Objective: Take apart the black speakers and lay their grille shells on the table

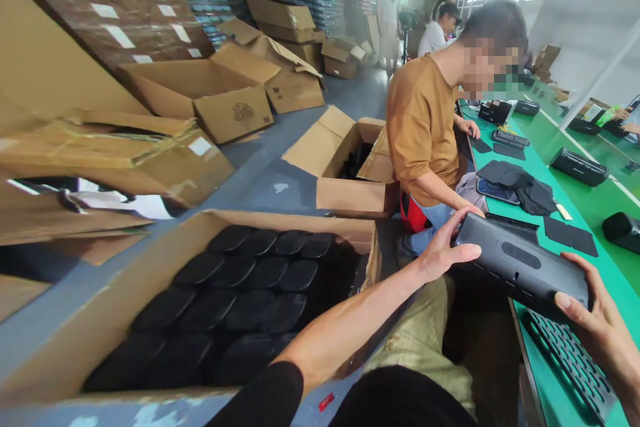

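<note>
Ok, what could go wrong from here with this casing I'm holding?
The dark grey plastic casing sits between your left hand and right hand, partly out past the edge of the green workbench, so a slip could drop it onto your leg or the floor. The black perforated grille lies just below it and might get knocked or scratched.

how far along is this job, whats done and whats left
Done: closed black units sit on the far green bench. In hand: the left hand and right hand grip a dark grey plastic casing. Left: the open carton holds rows of black oval pieces, and a black perforated grille lies on the near green workbench. Overall progress can't be told from this view.
</note>
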`<state>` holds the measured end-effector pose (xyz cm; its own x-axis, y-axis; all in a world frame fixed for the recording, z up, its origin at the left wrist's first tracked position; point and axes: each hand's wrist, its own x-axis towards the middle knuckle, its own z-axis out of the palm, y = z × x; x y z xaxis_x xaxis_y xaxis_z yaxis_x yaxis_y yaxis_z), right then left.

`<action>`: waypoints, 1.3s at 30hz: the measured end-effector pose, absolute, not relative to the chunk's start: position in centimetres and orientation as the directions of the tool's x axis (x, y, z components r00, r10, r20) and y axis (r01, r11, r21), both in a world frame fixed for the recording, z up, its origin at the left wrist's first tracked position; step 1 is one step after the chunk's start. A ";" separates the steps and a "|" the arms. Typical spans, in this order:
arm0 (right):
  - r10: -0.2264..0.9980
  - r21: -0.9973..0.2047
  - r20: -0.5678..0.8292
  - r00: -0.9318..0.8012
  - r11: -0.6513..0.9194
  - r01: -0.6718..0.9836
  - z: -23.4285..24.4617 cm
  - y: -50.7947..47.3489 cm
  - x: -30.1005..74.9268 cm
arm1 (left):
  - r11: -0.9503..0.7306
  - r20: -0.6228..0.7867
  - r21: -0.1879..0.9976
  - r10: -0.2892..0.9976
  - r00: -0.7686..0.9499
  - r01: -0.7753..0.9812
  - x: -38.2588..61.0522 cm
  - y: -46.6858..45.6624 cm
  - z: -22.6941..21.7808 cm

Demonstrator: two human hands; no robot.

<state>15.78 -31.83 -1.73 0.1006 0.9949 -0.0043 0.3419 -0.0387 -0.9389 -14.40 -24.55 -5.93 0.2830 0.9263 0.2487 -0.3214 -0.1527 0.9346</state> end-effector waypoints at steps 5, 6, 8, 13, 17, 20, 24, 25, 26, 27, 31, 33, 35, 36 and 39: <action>0.962 -0.958 -0.248 0.110 -0.261 0.120 -2.2 -30.3 16.8 | -0.071 0.159 0.967 0.918 0.364 -0.245 -14.7 -24.2 -5.4; 0.948 -0.946 -0.294 0.122 -0.307 0.107 -2.2 -30.0 17.0 | -0.037 0.133 0.963 0.927 0.351 -0.267 -14.5 -24.2 -5.6; 0.930 -0.934 -0.337 0.146 -0.350 0.075 -2.3 -29.6 17.3 | 0.034 0.061 0.951 0.953 0.297 -0.306 -13.6 -24.3 -6.4; 0.959 -0.969 -0.244 0.145 -0.248 0.009 -2.1 -30.3 16.6 | 0.127 -0.065 0.935 0.979 0.192 -0.331 -11.4 -24.8 -8.2; 0.949 -0.965 -0.259 0.180 -0.261 -0.011 -2.2 -30.7 17.0 | 0.190 -0.089 0.912 0.957 0.276 -0.363 -11.2 -25.5 -8.4; 0.945 -0.961 -0.274 0.177 -0.277 -0.009 -2.2 -30.1 18.7 | 0.200 -0.023 0.887 0.919 0.393 -0.416 -11.1 -26.0 -8.4; 0.924 -0.946 -0.322 0.206 -0.325 -0.020 -2.5 -28.3 20.8 | 0.171 -0.002 0.875 0.937 0.350 -0.452 -10.2 -26.2 -8.3; 0.924 -0.955 -0.293 0.246 -0.292 -0.045 -2.6 -28.0 20.9 | 0.158 -0.002 0.874 0.947 0.321 -0.459 -9.8 -26.2 -8.2; 0.921 -0.970 -0.243 0.303 -0.225 -0.096 -2.7 -27.9 20.7 | 0.139 0.001 0.872 0.958 0.286 -0.470 -9.3 -26.2 -8.2; 0.913 -0.975 -0.195 0.358 -0.140 -0.174 -2.8 -28.0 20.2 | 0.119 0.003 0.868 0.970 0.244 -0.483 -8.8 -26.2 -8.1; 0.909 -0.886 -0.164 0.384 0.036 -0.461 -3.6 -29.9 15.0 | 0.037 -0.021 0.849 0.999 0.036 -0.527 -6.2 -26.0 -7.9; 0.926 -0.886 -0.147 0.347 0.032 -0.462 -4.0 -29.9 11.9 | 0.006 -0.019 0.857 1.000 -0.021 -0.515 -4.4 -25.6 -7.9; 0.946 -0.899 -0.075 0.317 0.074 -0.432 -4.0 -28.5 10.5 | -0.036 0.047 0.869 0.999 0.010 -0.493 -2.4 -25.0 -7.7; 0.938 -0.906 -0.051 0.343 0.101 -0.411 -3.7 -27.7 10.8 | -0.053 0.094 0.872 0.994 0.060 -0.486 -1.4 -24.8 -7.4; 0.875 -0.940 -0.009 0.484 0.158 -0.302 -1.6 -26.4 15.2 | -0.048 0.194 0.879 0.945 0.264 -0.474 0.2 -25.3 -5.3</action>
<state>15.17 -26.41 -1.55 0.4840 0.8750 -0.0088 -0.3020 0.1576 -0.9402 0.17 -25.30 -5.30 0.2643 0.9447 0.1940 -0.4735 -0.0481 0.8795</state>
